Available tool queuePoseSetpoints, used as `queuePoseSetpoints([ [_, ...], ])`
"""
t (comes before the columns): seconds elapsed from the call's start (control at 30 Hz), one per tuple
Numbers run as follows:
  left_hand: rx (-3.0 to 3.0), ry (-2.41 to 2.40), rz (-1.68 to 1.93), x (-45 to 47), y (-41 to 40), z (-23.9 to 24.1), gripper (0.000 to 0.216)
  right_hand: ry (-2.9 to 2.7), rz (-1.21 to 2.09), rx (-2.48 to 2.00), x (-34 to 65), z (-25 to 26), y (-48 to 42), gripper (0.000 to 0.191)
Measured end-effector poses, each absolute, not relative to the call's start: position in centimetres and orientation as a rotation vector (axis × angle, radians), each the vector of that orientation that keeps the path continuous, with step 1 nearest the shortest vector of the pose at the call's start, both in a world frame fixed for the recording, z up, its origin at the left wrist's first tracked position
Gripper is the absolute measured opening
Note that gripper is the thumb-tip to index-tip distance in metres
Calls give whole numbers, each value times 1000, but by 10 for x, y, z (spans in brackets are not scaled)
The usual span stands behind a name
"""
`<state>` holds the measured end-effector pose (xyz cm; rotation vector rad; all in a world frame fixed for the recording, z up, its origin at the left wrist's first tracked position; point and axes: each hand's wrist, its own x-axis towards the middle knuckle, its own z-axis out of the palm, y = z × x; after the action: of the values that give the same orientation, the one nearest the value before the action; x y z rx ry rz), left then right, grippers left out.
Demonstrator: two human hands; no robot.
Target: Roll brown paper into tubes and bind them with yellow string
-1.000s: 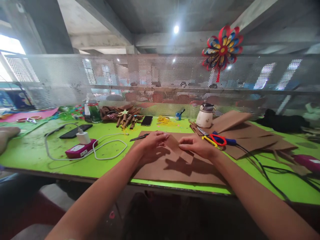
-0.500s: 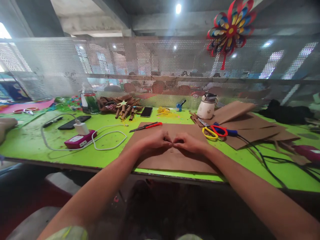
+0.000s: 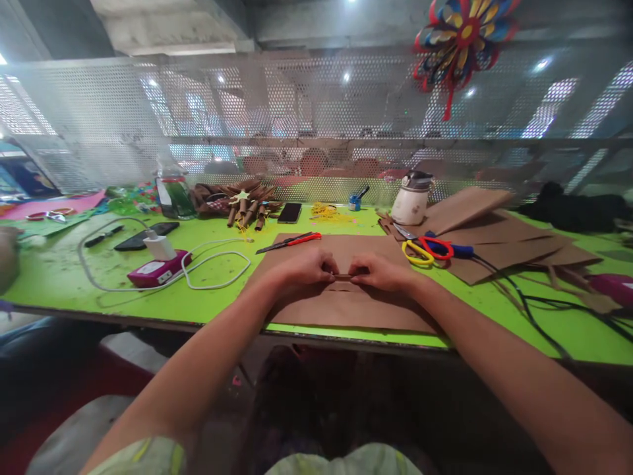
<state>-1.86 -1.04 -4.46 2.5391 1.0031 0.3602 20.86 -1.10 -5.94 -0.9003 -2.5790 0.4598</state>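
Observation:
Between my fingertips is a narrow strip of brown paper [image 3: 342,277], with a slim dark line of shadow below it. My left hand [image 3: 312,267] pinches its left end, and my right hand [image 3: 376,272] pinches the right end. Both hands rest low over a large brown paper sheet [image 3: 346,313] spread at the table's front edge. A cutter with a red handle [image 3: 297,241] lies across the sheet's far left part. Scissors with yellow and red handles [image 3: 420,252] lie just beyond my right hand.
On the green table [image 3: 217,310], a purple power strip [image 3: 159,269] with a white charger and cable sits left. Behind are a phone [image 3: 289,212], rolled brown paper pieces [image 3: 250,208] and a jug [image 3: 411,201]. Brown sheets [image 3: 499,237] and black cables [image 3: 539,323] lie right. Someone's hand shows far left.
My hands have moved apart from fingertips nearly touching, and the paper strip now shows between them. The view has tilted slightly downward.

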Motion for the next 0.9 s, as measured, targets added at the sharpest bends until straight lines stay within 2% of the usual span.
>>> queuePoseSetpoints([
  [0.33, 2742, 1050, 247, -16, -27, -33, 17, -2697, 327, -1039, 212, -44, -28, 10],
  [0.6, 2799, 1000, 223, -20, -27, -31, 28, -2780, 234, -1194, 210, -38, -42, 9],
  [0.9, 2835, 997, 195, -19, -35, -28, 23, -2849, 247, -1119, 215, -34, -38, 20],
])
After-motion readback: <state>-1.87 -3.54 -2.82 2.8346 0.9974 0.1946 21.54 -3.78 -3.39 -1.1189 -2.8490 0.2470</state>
